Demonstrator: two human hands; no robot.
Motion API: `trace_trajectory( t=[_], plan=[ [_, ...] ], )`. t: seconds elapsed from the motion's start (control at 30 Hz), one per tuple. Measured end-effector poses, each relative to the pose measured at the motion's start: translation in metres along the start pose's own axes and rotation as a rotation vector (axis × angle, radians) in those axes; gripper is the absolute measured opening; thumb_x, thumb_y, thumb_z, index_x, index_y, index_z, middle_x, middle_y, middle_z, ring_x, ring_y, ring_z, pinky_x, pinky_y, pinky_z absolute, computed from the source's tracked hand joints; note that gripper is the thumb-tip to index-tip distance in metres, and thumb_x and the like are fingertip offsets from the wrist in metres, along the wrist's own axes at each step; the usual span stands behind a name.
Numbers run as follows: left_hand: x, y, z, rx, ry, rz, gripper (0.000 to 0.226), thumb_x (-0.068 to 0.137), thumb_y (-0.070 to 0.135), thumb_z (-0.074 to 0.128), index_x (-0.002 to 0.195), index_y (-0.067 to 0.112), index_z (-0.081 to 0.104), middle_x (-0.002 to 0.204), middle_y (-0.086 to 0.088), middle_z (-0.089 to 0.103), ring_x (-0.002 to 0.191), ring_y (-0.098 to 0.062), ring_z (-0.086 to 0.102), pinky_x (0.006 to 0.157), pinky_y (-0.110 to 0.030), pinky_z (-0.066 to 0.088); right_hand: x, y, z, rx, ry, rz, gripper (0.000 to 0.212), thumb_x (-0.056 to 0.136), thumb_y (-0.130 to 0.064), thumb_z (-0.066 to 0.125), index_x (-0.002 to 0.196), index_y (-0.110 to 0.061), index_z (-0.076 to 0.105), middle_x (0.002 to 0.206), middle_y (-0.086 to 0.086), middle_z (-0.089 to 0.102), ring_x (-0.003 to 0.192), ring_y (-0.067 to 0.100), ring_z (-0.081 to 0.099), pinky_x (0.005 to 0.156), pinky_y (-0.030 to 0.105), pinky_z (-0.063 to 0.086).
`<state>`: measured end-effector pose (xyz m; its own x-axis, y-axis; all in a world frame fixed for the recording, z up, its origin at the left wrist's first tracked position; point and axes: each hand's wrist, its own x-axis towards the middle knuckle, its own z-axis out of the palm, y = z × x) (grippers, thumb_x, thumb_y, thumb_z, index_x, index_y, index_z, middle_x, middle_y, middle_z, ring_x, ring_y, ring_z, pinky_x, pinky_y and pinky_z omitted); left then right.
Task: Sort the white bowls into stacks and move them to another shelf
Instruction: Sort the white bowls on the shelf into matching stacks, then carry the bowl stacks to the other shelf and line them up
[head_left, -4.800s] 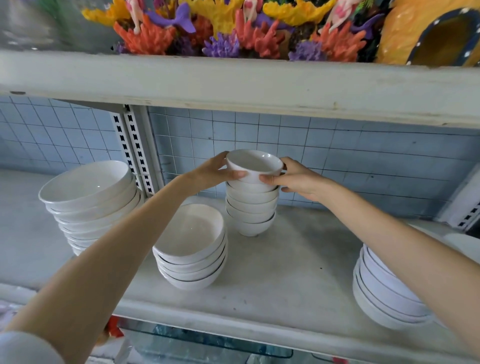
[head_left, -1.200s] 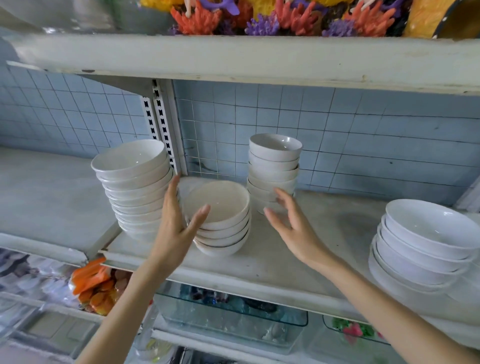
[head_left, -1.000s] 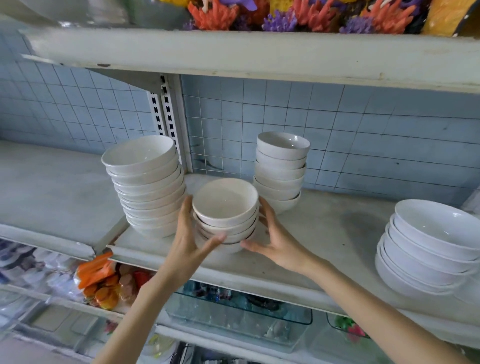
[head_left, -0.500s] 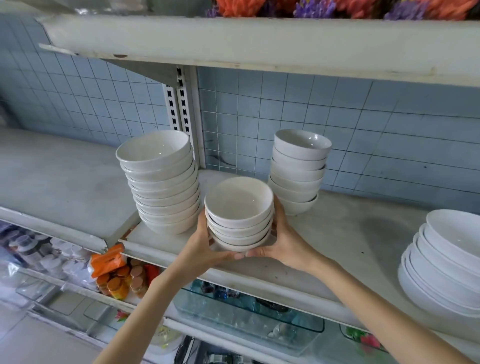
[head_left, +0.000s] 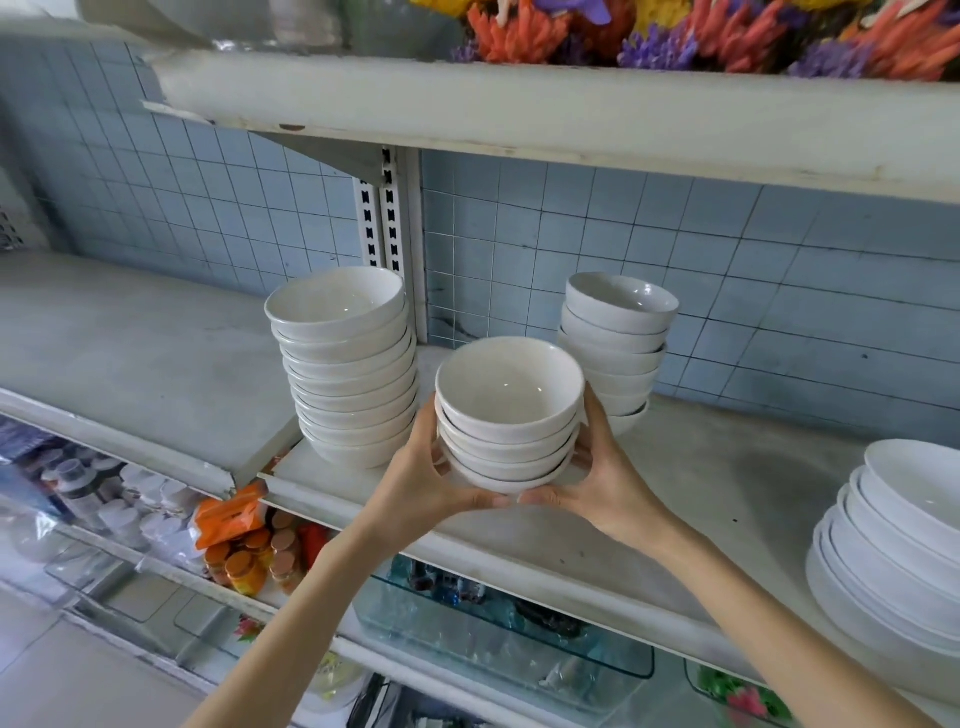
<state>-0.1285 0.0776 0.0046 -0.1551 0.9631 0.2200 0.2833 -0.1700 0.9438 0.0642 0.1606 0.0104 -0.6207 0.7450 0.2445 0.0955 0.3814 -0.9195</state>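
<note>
1. On the left, the tall stack (head_left: 348, 374) stands sorted on the shelf (head_left: 701, 493), not yet moved.
2. My left hand (head_left: 421, 483) and right hand (head_left: 608, 483) curl round the base of the small stack (head_left: 509, 415), holding it at the shelf's front, between the tall stack and the back stack (head_left: 613, 348).
3. The small stack is upright, mouths up, long axis vertical.
4. On the right, the wide bowls (head_left: 893, 545) wait. Sorting looks done; I judge the moving has barely begun.

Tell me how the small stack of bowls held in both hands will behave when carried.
The held stack is probably rigid yet breakable; it looks like glossy ceramic. Its roughly four nested bowls could shift or rattle if tilted. Left hand and right hand grip it low on both sides, which should steady it.
</note>
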Motion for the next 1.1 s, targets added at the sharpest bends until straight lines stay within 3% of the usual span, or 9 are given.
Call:
trace_trajectory(
  t=[0.17, 0.33, 0.47, 0.53, 0.8, 1.0, 1.1],
  plan=[
    [-0.008, 0.025, 0.003, -0.035, -0.014, 0.077, 0.118, 0.053, 0.021, 0.089, 0.146, 0.035, 0.019, 0.138, 0.017, 0.046, 0.126, 0.0, 0.046, 0.101, -0.016, 0.041, -0.017, -0.015, -0.004, 0.017, 0.094, -0.064, 0.123, 0.052, -0.033, 0.087, 0.145, -0.046, 0.007, 0.131, -0.032, 0.047, 0.125, -0.002, 0.045, 0.106, 0.026, 0.039],
    [-0.027, 0.041, 0.015, -0.089, -0.031, 0.107, 0.109, 0.055, 0.015, 0.087, 0.143, 0.031, 0.025, 0.136, 0.007, 0.052, 0.122, -0.005, 0.052, 0.1, -0.021, 0.044, -0.045, -0.037, -0.004, 0.047, 0.175, -0.07, 0.112, 0.048, -0.056, 0.085, 0.137, -0.056, 0.017, 0.128, -0.035, 0.049, 0.123, -0.001, 0.048, 0.096, 0.018, 0.044],
    [-0.038, 0.053, 0.026, -0.117, -0.083, 0.124, 0.108, 0.055, 0.013, 0.086, 0.144, 0.025, 0.027, 0.133, 0.006, 0.055, 0.12, -0.006, 0.055, 0.101, -0.025, 0.046, -0.073, -0.051, -0.006, 0.026, 0.239, -0.095, 0.113, 0.05, -0.056, 0.083, 0.14, -0.049, 0.016, 0.128, -0.04, 0.045, 0.123, -0.004, 0.047, 0.101, 0.031, 0.043],
    [-0.044, 0.057, 0.032, -0.123, -0.105, 0.131, 0.107, 0.056, 0.012, 0.086, 0.144, 0.025, 0.027, 0.133, 0.005, 0.056, 0.12, -0.007, 0.055, 0.101, -0.027, 0.046, -0.086, -0.055, -0.008, 0.023, 0.262, -0.095, 0.111, 0.05, -0.055, 0.084, 0.139, -0.05, 0.017, 0.13, -0.039, 0.044, 0.124, -0.003, 0.046, 0.103, 0.035, 0.042],
    [-0.075, 0.084, 0.059, -0.135, -0.111, 0.189, 0.109, 0.05, 0.029, 0.09, 0.142, 0.032, 0.031, 0.132, 0.008, 0.057, 0.121, -0.009, 0.055, 0.103, -0.031, 0.044, -0.134, -0.076, -0.022, 0.027, 0.318, -0.121, 0.107, 0.049, -0.058, 0.084, 0.134, -0.058, 0.019, 0.135, -0.03, 0.045, 0.126, -0.002, 0.044, 0.105, 0.031, 0.042],
    [-0.093, 0.115, 0.081, -0.16, -0.045, 0.259, 0.117, 0.047, 0.035, 0.089, 0.146, 0.032, 0.027, 0.135, 0.009, 0.055, 0.124, -0.009, 0.053, 0.105, -0.039, 0.044, -0.161, -0.097, -0.037, 0.024, 0.337, -0.188, 0.109, 0.056, -0.053, 0.083, 0.143, -0.047, 0.018, 0.142, -0.022, 0.041, 0.131, 0.005, 0.042, 0.105, 0.037, 0.042],
    [-0.111, 0.133, 0.099, -0.2, -0.01, 0.267, 0.12, 0.04, 0.048, 0.091, 0.142, 0.04, 0.029, 0.133, 0.008, 0.057, 0.122, -0.007, 0.054, 0.102, -0.031, 0.046, -0.182, -0.11, -0.049, 0.05, 0.336, -0.197, 0.106, 0.057, -0.051, 0.083, 0.142, -0.049, 0.019, 0.143, -0.019, 0.041, 0.131, 0.004, 0.042, 0.102, 0.029, 0.044]
  ],
)
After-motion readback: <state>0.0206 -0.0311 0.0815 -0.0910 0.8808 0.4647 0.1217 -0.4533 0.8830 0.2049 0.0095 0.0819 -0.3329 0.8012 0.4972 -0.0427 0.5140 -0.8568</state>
